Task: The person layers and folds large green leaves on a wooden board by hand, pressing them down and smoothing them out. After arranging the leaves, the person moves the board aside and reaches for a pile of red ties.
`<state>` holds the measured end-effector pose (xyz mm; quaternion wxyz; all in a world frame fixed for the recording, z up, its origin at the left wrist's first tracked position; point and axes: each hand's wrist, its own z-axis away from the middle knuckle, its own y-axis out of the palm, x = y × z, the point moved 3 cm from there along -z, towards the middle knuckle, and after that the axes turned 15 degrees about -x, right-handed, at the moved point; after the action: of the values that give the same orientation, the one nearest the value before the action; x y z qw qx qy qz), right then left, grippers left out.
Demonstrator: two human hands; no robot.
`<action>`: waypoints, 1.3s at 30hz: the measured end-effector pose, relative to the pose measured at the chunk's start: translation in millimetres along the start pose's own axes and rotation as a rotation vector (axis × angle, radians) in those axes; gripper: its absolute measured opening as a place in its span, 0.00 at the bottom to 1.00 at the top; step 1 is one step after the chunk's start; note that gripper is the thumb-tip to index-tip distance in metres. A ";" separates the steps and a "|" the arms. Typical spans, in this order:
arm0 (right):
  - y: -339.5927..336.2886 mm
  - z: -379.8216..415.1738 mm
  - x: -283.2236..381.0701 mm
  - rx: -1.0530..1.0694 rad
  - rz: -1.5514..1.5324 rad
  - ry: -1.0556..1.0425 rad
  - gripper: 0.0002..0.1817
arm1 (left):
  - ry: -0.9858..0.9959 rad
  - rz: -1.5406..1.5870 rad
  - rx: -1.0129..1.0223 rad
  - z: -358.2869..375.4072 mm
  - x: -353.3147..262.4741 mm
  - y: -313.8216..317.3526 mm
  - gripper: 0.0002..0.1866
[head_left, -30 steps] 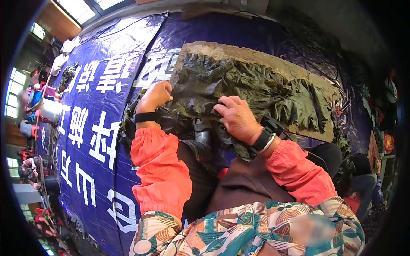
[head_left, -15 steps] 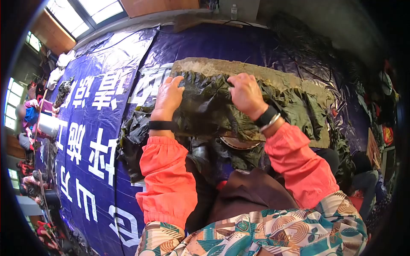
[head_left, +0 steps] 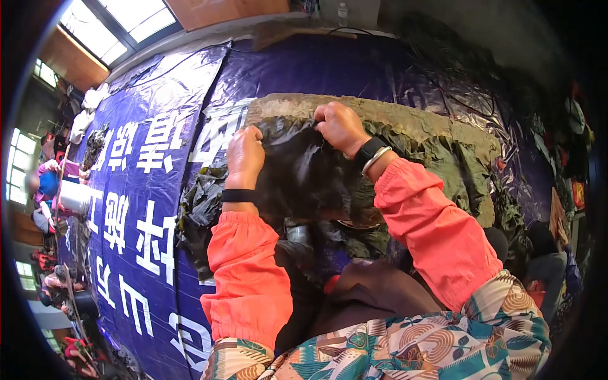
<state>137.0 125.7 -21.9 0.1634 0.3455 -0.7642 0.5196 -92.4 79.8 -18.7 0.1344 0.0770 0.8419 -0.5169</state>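
Dark green, wet-looking leafy sheets lie over a long worn board in front of me. My left hand is closed at the upper left corner of the dark sheet, pinching its edge. Further right, my right hand is closed on the sheet's top edge, with the sheet stretched between both hands. More crumpled leaves cover the board's right part. Below the board's middle, a round rim shows partly under the leaves.
A blue tarp with white characters spreads under the board and to the left. Loose leaves lie by my left forearm. A bottle stands at the back. Several people sit at the far left, one near a white bucket.
My right hand has moved left along the top edge and closed. My left hand has moved slightly down and left, its fingers now curled. The dark sheet looks smoother and more stretched.
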 end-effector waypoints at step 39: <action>-47.4 40.1 -44.4 0.060 0.053 0.046 0.05 | 0.189 0.290 0.289 25.9 -59.8 12.3 0.33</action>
<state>205.9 94.8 -32.9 0.1566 0.3180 -0.7532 0.5540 -28.3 62.9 -22.0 0.1156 0.2638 0.7481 -0.5978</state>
